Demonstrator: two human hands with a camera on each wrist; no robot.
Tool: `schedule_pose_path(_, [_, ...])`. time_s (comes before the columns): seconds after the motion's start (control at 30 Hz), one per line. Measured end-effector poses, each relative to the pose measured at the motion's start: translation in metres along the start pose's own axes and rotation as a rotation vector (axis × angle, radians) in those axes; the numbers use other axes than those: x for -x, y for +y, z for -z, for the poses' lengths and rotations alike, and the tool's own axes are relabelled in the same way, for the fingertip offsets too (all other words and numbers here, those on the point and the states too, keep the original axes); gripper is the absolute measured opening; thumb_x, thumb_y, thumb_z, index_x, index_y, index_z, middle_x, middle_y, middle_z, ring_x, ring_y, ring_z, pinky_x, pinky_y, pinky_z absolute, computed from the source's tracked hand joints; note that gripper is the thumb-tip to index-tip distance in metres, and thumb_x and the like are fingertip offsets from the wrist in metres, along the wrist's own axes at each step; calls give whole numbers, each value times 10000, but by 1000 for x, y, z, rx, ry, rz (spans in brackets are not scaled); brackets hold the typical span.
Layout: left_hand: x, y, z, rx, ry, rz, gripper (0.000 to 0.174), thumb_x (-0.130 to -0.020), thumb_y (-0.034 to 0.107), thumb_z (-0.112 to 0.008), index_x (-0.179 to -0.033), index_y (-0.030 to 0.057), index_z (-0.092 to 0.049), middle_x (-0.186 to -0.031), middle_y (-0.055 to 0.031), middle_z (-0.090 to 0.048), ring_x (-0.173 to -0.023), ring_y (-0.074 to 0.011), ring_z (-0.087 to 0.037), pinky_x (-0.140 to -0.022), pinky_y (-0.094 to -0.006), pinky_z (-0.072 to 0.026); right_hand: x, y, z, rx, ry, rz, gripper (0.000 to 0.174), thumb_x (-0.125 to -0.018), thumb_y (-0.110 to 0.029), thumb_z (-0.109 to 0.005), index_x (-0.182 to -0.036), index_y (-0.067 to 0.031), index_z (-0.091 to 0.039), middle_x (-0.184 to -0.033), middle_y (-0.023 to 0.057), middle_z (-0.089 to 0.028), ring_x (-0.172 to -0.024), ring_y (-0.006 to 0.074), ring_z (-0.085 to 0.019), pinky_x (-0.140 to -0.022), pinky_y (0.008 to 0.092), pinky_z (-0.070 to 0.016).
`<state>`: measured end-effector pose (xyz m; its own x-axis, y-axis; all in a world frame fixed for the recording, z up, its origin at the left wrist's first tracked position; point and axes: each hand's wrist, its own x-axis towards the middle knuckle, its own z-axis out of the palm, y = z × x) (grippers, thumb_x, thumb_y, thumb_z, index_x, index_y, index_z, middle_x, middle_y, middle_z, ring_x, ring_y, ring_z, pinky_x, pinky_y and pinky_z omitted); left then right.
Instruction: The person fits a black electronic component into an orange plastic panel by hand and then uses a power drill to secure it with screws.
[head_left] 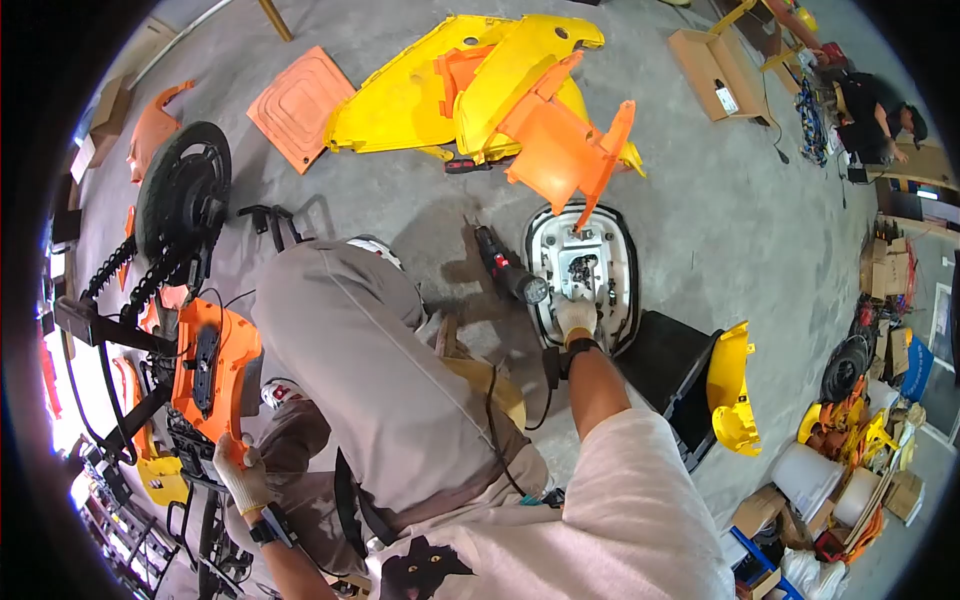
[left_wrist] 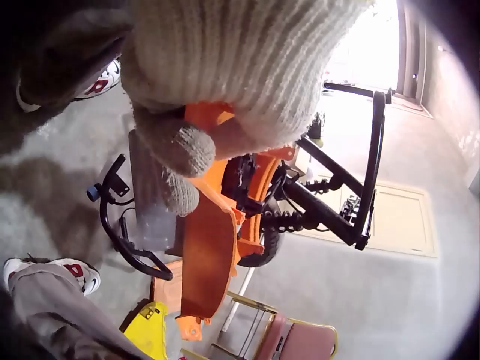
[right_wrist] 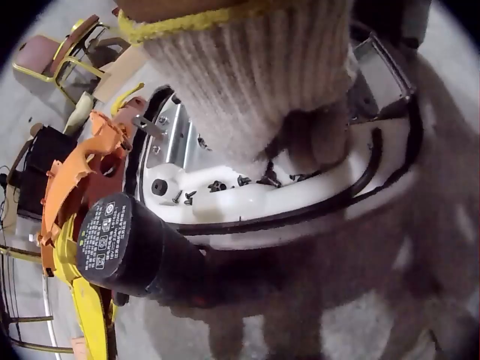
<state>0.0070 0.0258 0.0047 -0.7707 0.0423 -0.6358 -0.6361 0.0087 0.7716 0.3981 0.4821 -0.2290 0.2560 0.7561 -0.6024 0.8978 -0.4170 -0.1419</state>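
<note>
Left hand [head_left: 245,480], right hand [head_left: 577,317]: two, gloved. Power drill [head_left: 510,270]: one. White tray [right_wrist: 279,201]: one. Loose screws [right_wrist: 243,181]: several, too crowded to count. Square orange panel [head_left: 300,108]: one. Shoes [left_wrist: 82,277]: two. Background person [head_left: 866,115]: one.

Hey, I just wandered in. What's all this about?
A person in work gloves is busy with vehicle parts. The left hand grips an orange panel by a black frame. The right hand is down in a white tray with loose screws; whether it has picked any up is hidden. A drill is beside the tray, and yellow panels lie on the floor.
</note>
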Motion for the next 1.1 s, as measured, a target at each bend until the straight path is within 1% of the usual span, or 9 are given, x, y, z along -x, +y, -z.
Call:
schedule_pose_path(0.2, [-2,-1,10,-404,-79,-219,81,-920,-24,-477,-949,20,-539,-784,6,-542,-614,-43,-450,-551,-164,-357,0,4,-2,-69,-1,-47,489,-757,-411,-699,-1055,-23,-708,-1083,222,-686,-1048,364,-656,-905,423,-521])
schedule_pose_path(0.3, [-7,-1,11,-359,-81,-217,145,-1000,217,-490,-957,85,-531,-786,-33,-565,-547,-72,-421,-483,-160,-343,0,5,-2,-78,-5,-67,482,-778,-414,-687,-1053,-18,-707,-1105,187,-691,-1052,365,-654,-909,422,-522])
schedule_pose_path(0.37, [-3,-5,10,-1174,-104,-792,149,-987,226,-516,-935,88,-533,-791,-32,-566,-547,-70,-424,-478,-162,-341,2,5,2,15,-25,52,458,-818,-412,-648,-1066,-32,-704,-1107,171,-693,-1048,360,-655,-919,419,-518])
schedule_pose_path(0.43, [-26,-6,36,-432,-70,-274,144,-970,229,-541,-925,93,-545,-781,-43,-588,-533,-76,-435,-472,-167,-343,2,9,-5,20,54,91,429,-839,-410,-626,-1071,-58,-706,-1093,171,-696,-1036,355,-658,-915,422,-518])
schedule_pose_path(0.53, [-23,-6,32,-172,-90,-131,147,-956,241,-561,-927,97,-557,-761,-58,-610,-500,-88,-438,-459,-173,-348,-5,0,2,-25,75,111,402,-864,-415,-610,-1063,-79,-705,-1023,177,-705,-991,350,-671,-889,426,-524])
schedule_pose_path(0.63, [-5,1,9,-120,-99,-109,152,-948,251,-573,-942,100,-563,-740,-67,-619,-471,-99,-432,-449,-176,-352,3,-13,13,-79,51,144,368,-903,-417,-586,-1045,-98,-702,-999,171,-707,-973,353,-670,-872,426,-525])
schedule_pose_path(0.73, [5,4,-2,31,-65,10,160,-952,262,-572,-944,102,-561,-747,-69,-619,-461,-97,-425,-439,-178,-347,-7,-28,19,37,100,406,303,-896,-369,-573,-1032,-133,-706,-992,177,-692,-943,366,-659,-850,449,-516])
schedule_pose_path(0.9, [-8,-3,30,-143,-104,-107,168,-962,278,-558,-943,112,-557,-748,-49,-611,-503,-93,-439,-466,-186,-358,-30,-53,14,117,85,571,263,-881,-338,-574,-971,-129,-706,-958,164,-696,-934,366,-659,-837,455,-516])
schedule_pose_path(1.1, [-3,-1,30,-258,-48,-150,160,-970,268,-546,-922,116,-534,-759,-37,-600,-529,-86,-440,-483,-182,-361,-37,-64,7,331,-41,591,266,-883,-299,-566,-1049,-125,-679,-1017,169,-686,-963,365,-647,-852,455,-509])
